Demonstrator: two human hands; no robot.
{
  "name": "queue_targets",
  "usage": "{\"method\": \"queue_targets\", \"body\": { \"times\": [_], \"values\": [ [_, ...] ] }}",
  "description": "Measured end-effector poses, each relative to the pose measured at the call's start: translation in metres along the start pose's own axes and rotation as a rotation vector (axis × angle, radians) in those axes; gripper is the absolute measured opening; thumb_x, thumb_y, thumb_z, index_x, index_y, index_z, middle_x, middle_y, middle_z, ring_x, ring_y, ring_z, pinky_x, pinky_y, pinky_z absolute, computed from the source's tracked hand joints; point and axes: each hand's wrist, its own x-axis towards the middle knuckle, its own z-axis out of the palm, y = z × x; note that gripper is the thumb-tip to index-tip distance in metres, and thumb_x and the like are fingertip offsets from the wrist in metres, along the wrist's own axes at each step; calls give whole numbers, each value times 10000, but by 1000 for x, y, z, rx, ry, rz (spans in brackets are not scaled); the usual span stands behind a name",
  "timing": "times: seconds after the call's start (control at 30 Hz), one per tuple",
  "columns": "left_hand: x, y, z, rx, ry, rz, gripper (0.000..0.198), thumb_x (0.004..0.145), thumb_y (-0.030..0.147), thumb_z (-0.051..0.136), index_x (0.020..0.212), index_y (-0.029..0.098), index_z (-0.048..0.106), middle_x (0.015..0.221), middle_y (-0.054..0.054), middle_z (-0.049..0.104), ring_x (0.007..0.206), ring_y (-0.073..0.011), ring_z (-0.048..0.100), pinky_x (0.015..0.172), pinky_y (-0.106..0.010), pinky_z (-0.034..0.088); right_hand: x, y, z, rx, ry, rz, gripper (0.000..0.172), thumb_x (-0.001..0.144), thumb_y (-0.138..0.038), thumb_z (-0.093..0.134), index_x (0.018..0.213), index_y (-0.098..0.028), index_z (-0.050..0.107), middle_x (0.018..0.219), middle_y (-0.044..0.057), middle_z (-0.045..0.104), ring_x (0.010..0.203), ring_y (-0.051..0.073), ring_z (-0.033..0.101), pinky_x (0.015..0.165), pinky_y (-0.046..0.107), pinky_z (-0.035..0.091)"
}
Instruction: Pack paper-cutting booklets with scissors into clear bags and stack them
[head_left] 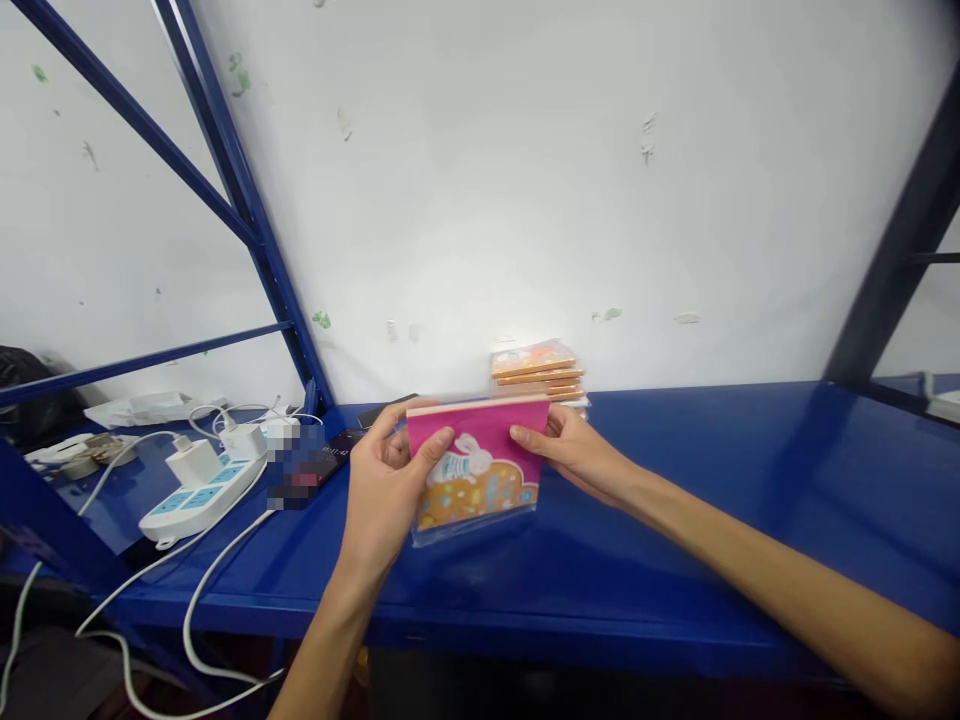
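Between my two hands is a small pink book [480, 465] with a white rabbit and an orange-brown patterned area on its cover. Clear plastic wrapping shows along its lower edge. My left hand [390, 485] grips the left side, thumb on the front cover. On the opposite side, my right hand [574, 445] pinches the upper right edge, also with the thumb in front. The book is held upright above the blue shelf [660, 560]. Behind it, against the wall, lies a stack of several plastic-wrapped books [536, 365], partly hidden by the held one.
At left, a white power strip [202, 500] carries plugged-in chargers, with white cables [191, 610] hanging over the shelf's front edge. A phone [322, 465] lies beside it, partly pixelated. Blue metal posts [262, 235] frame the left side, and a white wall [480, 180] stands behind.
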Motion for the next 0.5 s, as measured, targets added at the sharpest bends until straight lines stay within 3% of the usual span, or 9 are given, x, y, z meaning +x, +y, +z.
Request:
{"method": "queue_targets", "body": {
  "times": [0.17,0.33,0.43,0.5],
  "values": [
    [9,9,-20,-43,151,70,479,681,314,889,1080,219,641,722,27,727,598,-163,706,602,-250,588,2,10,-10,-173,-194,-27,632,773,-383,841,1337,-256,586,1283,93,698,1202,260,645,1033,472,514],
    [20,20,-49,-76,350,129,482,624,270,899,1038,217,657,665,41,706,570,-141,681,606,-224,576,8,35,-5,-908,-194,-260,370,988,-342,572,1345,-249,604,1383,84,646,1286,239,586,1116,447,443],
    [23,19,-59,-80,388,112,495,604,254,902,1040,211,671,678,32,712,563,-147,681,590,-230,571,28,53,4,-1238,-209,-303,421,1041,-327,442,1430,-196,538,1526,119,526,1429,237,452,1188,417,361],
    [25,17,-62,-83,381,92,516,598,255,900,1057,210,669,698,26,720,571,-156,689,580,-233,562,49,65,10,-1336,-166,-269,474,1039,-312,428,1476,-137,483,1576,184,445,1480,291,372,1204,479,317]
  ]
}}
